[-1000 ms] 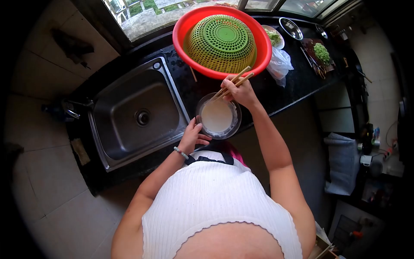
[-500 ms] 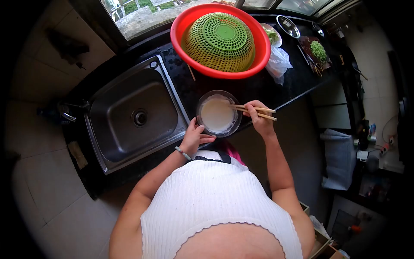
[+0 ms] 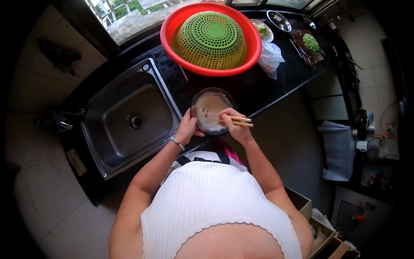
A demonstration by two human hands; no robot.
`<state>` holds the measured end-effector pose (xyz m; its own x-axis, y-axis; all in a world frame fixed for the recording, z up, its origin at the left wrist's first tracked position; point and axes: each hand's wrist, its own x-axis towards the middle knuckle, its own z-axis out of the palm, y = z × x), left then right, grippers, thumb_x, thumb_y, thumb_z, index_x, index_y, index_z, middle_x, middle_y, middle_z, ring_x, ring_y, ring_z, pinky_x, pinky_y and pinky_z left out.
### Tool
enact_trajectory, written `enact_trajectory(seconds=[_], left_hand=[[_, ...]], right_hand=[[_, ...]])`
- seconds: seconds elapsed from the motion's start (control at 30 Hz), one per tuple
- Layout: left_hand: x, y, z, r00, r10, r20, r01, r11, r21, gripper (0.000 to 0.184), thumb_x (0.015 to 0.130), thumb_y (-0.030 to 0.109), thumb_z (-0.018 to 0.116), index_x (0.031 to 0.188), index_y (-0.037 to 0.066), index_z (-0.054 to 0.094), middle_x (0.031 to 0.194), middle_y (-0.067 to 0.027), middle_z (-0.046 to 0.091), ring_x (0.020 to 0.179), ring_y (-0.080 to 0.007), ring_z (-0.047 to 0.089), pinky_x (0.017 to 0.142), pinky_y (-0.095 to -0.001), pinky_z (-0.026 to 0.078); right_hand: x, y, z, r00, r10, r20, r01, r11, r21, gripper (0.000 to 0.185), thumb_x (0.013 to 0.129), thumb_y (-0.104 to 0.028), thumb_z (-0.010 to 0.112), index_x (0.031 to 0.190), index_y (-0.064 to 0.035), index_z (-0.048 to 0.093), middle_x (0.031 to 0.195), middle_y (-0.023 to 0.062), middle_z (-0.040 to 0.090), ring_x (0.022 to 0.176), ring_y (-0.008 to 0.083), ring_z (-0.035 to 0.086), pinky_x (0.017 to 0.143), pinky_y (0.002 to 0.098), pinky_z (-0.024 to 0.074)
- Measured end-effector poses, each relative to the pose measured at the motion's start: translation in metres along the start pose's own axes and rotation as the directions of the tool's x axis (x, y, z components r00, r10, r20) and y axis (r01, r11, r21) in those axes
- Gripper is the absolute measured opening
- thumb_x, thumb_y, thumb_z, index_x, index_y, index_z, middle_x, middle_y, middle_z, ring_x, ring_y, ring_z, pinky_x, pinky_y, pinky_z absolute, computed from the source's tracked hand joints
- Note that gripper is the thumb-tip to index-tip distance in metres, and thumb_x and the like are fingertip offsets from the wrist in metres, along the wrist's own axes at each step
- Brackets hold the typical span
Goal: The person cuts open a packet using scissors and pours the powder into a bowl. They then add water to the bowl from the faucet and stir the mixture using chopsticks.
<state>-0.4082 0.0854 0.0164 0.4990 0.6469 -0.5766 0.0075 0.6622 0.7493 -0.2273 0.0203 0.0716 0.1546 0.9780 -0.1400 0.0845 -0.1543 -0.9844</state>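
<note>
A clear bowl (image 3: pixel 232 100) stands on the dark counter, close to its front edge, with pale, creamy batter (image 3: pixel 212 105) in it. My left hand (image 3: pixel 187 127) holds the bowl at its left side, thumb near the rim and fingers curled below. Wooden chopsticks (image 3: pixel 242 121) are gripped in my right hand (image 3: pixel 235 129) over the bowl's right rim. Their tips dip into the batter and are blurred, and ripples mark the surface.
Left of the bowl is a steel sink (image 3: pixel 110 129). Behind it, a red basin (image 3: pixel 167 41) carries an upturned green colander (image 3: pixel 215 34). A plastic bag (image 3: pixel 271 59), a metal dish (image 3: pixel 279 20) and chopped greens (image 3: pixel 310 44) lie farther right, with scissors (image 3: pixel 311 64) beside the greens.
My right hand has moved left and slightly down with the chopsticks, whose tips now sit farther into the batter. My left hand has shifted up along the bowl's left side. The view has shifted slightly.
</note>
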Motion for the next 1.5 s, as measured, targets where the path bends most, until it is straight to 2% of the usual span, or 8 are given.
enact_trajectory(seconds=[0.17, 0.57, 0.67, 1.0, 1.13, 1.27, 1.37, 1.5], left_hand=[[-0.021, -0.012, 0.019, 0.996, -0.091, 0.01, 0.091, 0.967, -0.238, 0.064, 0.082, -0.006, 0.029, 0.14, 0.011, 0.008, 0.12, -0.0249, 0.045, 0.086, -0.0331, 0.066, 0.064, -0.0369, 0.059], [0.004, -0.015, 0.002, 0.991, -0.132, -0.007, 0.13, 0.986, -0.102, 0.051, 0.083, 0.002, 0.037, 0.133, 0.007, 0.03, 0.097, -0.0152, 0.057, 0.071, -0.0222, 0.066, 0.051, -0.0312, 0.057], [0.004, -0.017, 0.001, 0.99, -0.132, 0.045, 0.136, 0.985, -0.109, 0.05, 0.083, 0.001, 0.036, 0.132, 0.006, 0.031, 0.094, -0.0151, 0.059, 0.067, -0.0219, 0.065, 0.051, -0.0309, 0.057], [-0.03, -0.008, 0.014, 0.995, -0.087, -0.047, 0.08, 0.986, -0.149, 0.053, 0.082, -0.002, 0.036, 0.133, 0.005, 0.026, 0.093, -0.0195, 0.059, 0.061, -0.0247, 0.064, 0.047, -0.0302, 0.056], [-0.036, -0.005, 0.013, 0.991, -0.11, -0.072, 0.098, 0.984, -0.15, 0.057, 0.081, -0.003, 0.035, 0.136, 0.006, 0.02, 0.092, -0.0203, 0.059, 0.06, -0.0248, 0.064, 0.045, -0.0299, 0.055], [-0.034, -0.009, 0.013, 0.992, -0.096, -0.081, 0.083, 0.985, -0.152, 0.059, 0.081, -0.003, 0.035, 0.137, 0.007, 0.019, 0.091, -0.0204, 0.059, 0.06, -0.0249, 0.064, 0.045, -0.0301, 0.055], [-0.036, -0.01, 0.014, 0.991, -0.112, -0.078, 0.099, 0.984, -0.146, 0.06, 0.081, -0.003, 0.035, 0.138, 0.008, 0.018, 0.091, -0.0203, 0.059, 0.059, -0.0251, 0.064, 0.046, -0.0303, 0.055], [-0.035, -0.008, 0.013, 0.99, -0.106, -0.094, 0.09, 0.982, -0.168, 0.06, 0.081, -0.002, 0.035, 0.138, 0.009, 0.018, 0.092, -0.0204, 0.059, 0.059, -0.0251, 0.063, 0.046, -0.0305, 0.055]], right_hand=[[0.012, 0.001, -0.028, 0.958, -0.017, -0.287, 0.001, 0.998, -0.056, 0.015, 0.091, -0.012, 0.054, 0.085, -0.0001, 0.06, 0.072, 0.0039, 0.061, 0.063, 0.0081, 0.06, 0.057, 0.0199, 0.0509], [-0.004, 0.019, -0.034, 0.994, 0.105, 0.013, -0.106, 0.988, 0.113, 0.018, 0.094, -0.014, 0.049, 0.087, -0.0001, 0.06, 0.078, 0.0058, 0.062, 0.064, 0.0122, 0.063, 0.062, 0.0245, 0.0537], [-0.003, 0.018, -0.045, 0.961, -0.009, -0.275, 0.03, 0.997, 0.072, 0.02, 0.094, -0.016, 0.049, 0.091, -0.0001, 0.06, 0.077, 0.0063, 0.063, 0.07, 0.0116, 0.063, 0.066, 0.024, 0.0531], [-0.027, 0.013, -0.035, 0.981, 0.159, 0.114, -0.179, 0.966, 0.186, 0.02, 0.094, -0.014, 0.047, 0.095, 0.0003, 0.061, 0.083, 0.0082, 0.065, 0.07, 0.0126, 0.064, 0.06, 0.0233, 0.0525], [-0.017, 0.014, -0.037, 0.987, 0.061, -0.146, -0.03, 0.978, 0.207, 0.019, 0.094, -0.012, 0.048, 0.096, 0.0015, 0.061, 0.084, 0.0083, 0.065, 0.076, 0.0125, 0.064, 0.067, 0.0242, 0.053], [-0.023, 0.013, -0.043, 0.96, 0.236, 0.148, -0.261, 0.948, 0.182, 0.019, 0.093, -0.012, 0.049, 0.094, 0.0013, 0.062, 0.082, 0.0078, 0.065, 0.065, 0.0126, 0.063, 0.06, 0.0221, 0.0525], [0.002, 0.017, -0.042, 0.979, 0.123, -0.164, -0.108, 0.989, 0.097, 0.018, 0.092, -0.013, 0.05, 0.091, 0.0008, 0.062, 0.077, 0.0074, 0.065, 0.063, 0.0114, 0.062, 0.058, 0.0211, 0.0518], [0.0, 0.004, -0.027, 0.959, 0.163, 0.23, -0.212, 0.955, 0.207, 0.015, 0.091, -0.012, 0.053, 0.089, 0.001, 0.062, 0.075, 0.0055, 0.064, 0.069, 0.0109, 0.063, 0.06, 0.0229, 0.0529]])
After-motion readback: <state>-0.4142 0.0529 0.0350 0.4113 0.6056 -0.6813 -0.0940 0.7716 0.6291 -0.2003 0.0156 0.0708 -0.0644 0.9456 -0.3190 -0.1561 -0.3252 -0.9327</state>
